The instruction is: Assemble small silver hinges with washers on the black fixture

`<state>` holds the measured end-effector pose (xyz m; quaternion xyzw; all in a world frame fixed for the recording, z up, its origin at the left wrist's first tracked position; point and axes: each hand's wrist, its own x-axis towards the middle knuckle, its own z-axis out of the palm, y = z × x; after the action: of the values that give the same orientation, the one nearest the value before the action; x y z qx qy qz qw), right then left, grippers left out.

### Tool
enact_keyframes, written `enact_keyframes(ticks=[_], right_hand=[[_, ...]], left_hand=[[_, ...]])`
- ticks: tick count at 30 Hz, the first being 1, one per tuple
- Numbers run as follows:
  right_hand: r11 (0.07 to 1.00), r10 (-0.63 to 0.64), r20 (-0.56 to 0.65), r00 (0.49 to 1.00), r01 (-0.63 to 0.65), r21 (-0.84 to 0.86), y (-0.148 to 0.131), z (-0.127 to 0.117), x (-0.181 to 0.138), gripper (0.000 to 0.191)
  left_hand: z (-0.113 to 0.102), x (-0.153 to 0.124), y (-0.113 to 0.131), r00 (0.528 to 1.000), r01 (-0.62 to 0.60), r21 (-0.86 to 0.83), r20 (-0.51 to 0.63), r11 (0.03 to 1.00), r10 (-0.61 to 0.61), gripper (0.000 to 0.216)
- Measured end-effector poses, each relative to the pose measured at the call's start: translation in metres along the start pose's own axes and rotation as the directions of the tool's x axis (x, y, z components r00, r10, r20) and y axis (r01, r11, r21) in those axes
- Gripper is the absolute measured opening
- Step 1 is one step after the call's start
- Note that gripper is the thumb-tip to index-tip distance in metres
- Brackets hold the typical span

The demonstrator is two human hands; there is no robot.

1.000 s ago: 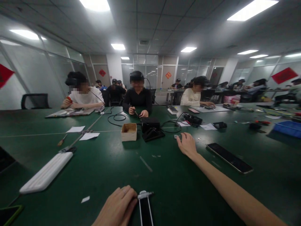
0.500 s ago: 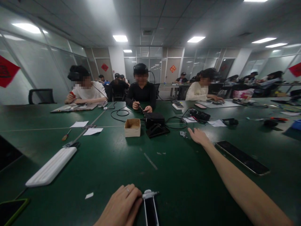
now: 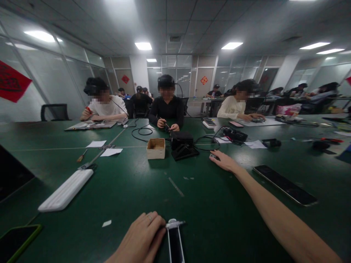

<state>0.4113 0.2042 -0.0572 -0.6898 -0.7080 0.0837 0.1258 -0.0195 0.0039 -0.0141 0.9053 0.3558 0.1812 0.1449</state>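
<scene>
Green felt table top (image 3: 131, 197), with a white ribbed bar (image 3: 65, 190) far on the left, a small cardboard box (image 3: 156, 148) and a black stand (image 3: 183, 145) in the middle, a dark phone (image 3: 285, 185) on the right. Left hand (image 3: 141, 241) near the bottom edge, lying flat with fingers loosely curled, touching the white end of a narrow black frame piece (image 3: 174, 239), pressing it and not gripping. Best to keep this piece steady under the palm, without sliding. Right hand (image 3: 225, 161) far forward, arm stretched almost straight, fingers extended and low over a small metal part (image 3: 212, 156) just beside the black cables. Whether already pinched or only touched, cannot tell. Probably wise to close only the fingertips, slowly, since so small a part slips away easily on the felt.
</scene>
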Motion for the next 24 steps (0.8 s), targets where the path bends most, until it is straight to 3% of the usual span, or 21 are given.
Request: enact_keyframes(ticks=[11, 18, 24], right_hand=[[0.993, -0.120, 0.007, 0.993, 0.120, 0.022, -0.028, -0.006, -0.026, 0.056], [0.955, -0.284, 0.095, 0.954, 0.273, 0.112, -0.080, -0.007, -0.073, 0.055], [0.878, -0.446, 0.168, 0.879, 0.394, 0.271, -0.129, -0.016, -0.129, 0.055]], left_hand=[[-0.001, 0.000, 0.000, 0.999, 0.027, -0.012, 0.022, 1.000, -0.027, 0.016], [-0.005, -0.002, 0.006, 0.998, 0.052, -0.006, 0.033, 0.999, -0.052, 0.016], [-0.003, -0.002, 0.004, 0.998, 0.054, 0.013, 0.033, 0.998, -0.054, 0.016]])
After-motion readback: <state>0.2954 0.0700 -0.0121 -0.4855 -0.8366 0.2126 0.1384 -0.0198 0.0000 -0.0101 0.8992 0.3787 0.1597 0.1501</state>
